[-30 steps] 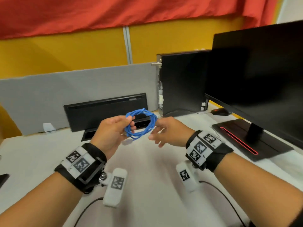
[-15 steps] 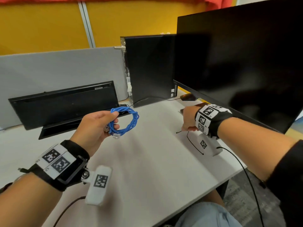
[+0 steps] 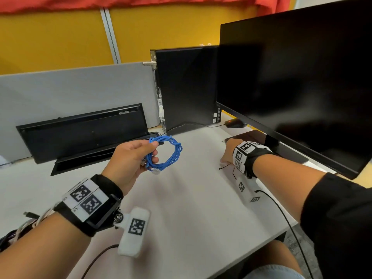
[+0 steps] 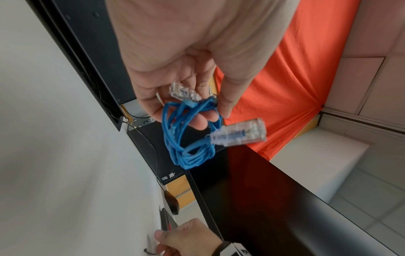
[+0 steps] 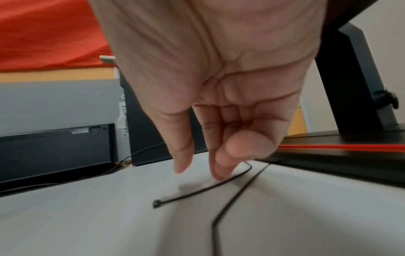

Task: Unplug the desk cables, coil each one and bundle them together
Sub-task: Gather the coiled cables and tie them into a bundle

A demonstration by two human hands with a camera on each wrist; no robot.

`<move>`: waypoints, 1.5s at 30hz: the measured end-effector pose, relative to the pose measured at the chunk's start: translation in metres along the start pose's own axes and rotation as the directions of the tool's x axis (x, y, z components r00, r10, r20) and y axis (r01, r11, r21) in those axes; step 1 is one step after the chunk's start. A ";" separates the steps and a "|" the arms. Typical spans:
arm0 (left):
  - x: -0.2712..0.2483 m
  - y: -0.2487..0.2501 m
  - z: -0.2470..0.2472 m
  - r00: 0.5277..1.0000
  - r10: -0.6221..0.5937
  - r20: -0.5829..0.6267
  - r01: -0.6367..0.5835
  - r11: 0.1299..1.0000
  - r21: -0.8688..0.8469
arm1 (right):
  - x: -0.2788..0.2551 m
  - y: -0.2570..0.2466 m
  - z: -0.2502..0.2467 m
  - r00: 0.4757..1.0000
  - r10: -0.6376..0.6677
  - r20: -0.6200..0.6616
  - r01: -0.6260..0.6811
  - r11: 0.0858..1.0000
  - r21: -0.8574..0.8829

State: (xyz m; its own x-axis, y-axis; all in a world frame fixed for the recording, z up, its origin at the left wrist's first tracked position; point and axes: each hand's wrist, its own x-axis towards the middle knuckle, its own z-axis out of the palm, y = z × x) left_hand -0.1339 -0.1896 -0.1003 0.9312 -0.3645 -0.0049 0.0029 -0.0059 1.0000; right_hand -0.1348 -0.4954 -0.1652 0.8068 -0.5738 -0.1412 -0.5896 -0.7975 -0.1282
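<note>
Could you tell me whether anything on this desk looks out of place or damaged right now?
Nothing looks damaged or spilled. The blue cable is neatly coiled in the left hand, both clear plugs intact. Two thin black cable ties lie loose on the desk under the right hand, whose fingertips reach down to one.

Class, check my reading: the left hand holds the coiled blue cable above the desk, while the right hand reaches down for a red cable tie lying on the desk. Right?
One slip: the cable tie is black, not red, as the right wrist view shows. The left hand does hold the coiled blue cable above the desk, and the right hand does reach down for it.
</note>
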 end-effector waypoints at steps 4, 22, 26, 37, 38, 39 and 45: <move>0.001 -0.003 -0.001 1.000 -0.004 -0.007 0.004 1.000 0.014 | 0.005 0.001 0.005 0.999 0.051 -0.008 -0.051 0.998 0.029; 0.005 -0.016 -0.017 0.999 -0.013 -0.039 0.013 1.000 0.002 | -0.018 -0.030 -0.018 0.999 0.018 -0.038 -0.010 0.980 0.196; 0.003 -0.015 -0.029 0.997 0.002 -0.082 -0.006 0.998 -0.056 | -0.035 -0.066 -0.036 0.986 -0.166 -0.021 0.155 0.859 0.488; 0.001 -0.019 -0.087 0.929 0.193 -0.316 -0.151 0.977 0.152 | -0.093 -0.131 -0.057 0.923 -0.379 0.063 0.233 0.684 0.691; 0.001 -0.019 -0.092 0.922 0.208 -0.326 -0.162 0.973 0.162 | -0.097 -0.135 -0.058 0.916 -0.390 0.094 0.222 0.687 0.691; 0.000 -0.020 -0.097 0.915 0.230 -0.331 -0.183 0.969 0.168 | -0.099 -0.139 -0.059 0.910 -0.397 0.119 0.211 0.692 0.690; -0.011 -0.018 -0.112 0.900 0.368 -0.233 -0.346 0.929 0.131 | -0.113 -0.159 -0.057 0.904 -0.376 0.204 0.174 0.759 0.627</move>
State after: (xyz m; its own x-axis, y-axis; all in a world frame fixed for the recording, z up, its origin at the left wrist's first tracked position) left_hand -0.1035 -0.0812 -0.1181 0.9244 -0.1132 0.3644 -0.3669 -0.0014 0.9303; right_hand -0.1302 -0.3146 -0.0727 0.9429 -0.1804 -0.2799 -0.3315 -0.5884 -0.7375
